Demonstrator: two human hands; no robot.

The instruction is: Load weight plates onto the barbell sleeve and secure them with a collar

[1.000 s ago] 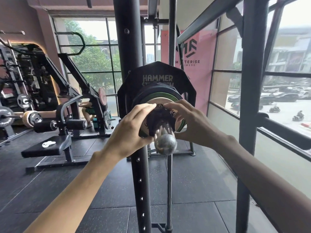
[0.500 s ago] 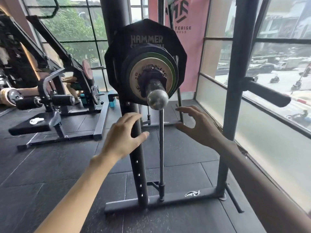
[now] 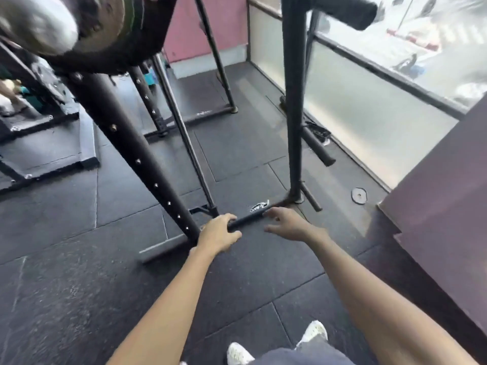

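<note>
Black rubber floor (image 3: 79, 285) lies under both hands. The left hand (image 3: 219, 234) reaches down with its fingers loosely curled and nothing in them; it shows in front of the rack's base bar (image 3: 249, 216), and I cannot tell whether it touches it. The right hand (image 3: 288, 225) is just beside it, fingers spread and relaxed, also holding nothing. From the bar a holed upright (image 3: 137, 159) leans up to the left, with a thin rod (image 3: 195, 159) close beside it. At the top left, well apart from both hands, the silvery end of the sleeve (image 3: 37, 22) shows blurred, with the plates (image 3: 126, 35) on it behind; a green rim shows on one of them. To the right stands a second post (image 3: 293, 114) with a peg (image 3: 319, 146) low on it. A small disc (image 3: 359, 195) lies flat on the floor near the post's foot, by the frosted window (image 3: 369, 106). Two pale shoes (image 3: 313, 333) show at the bottom edge.
</note>
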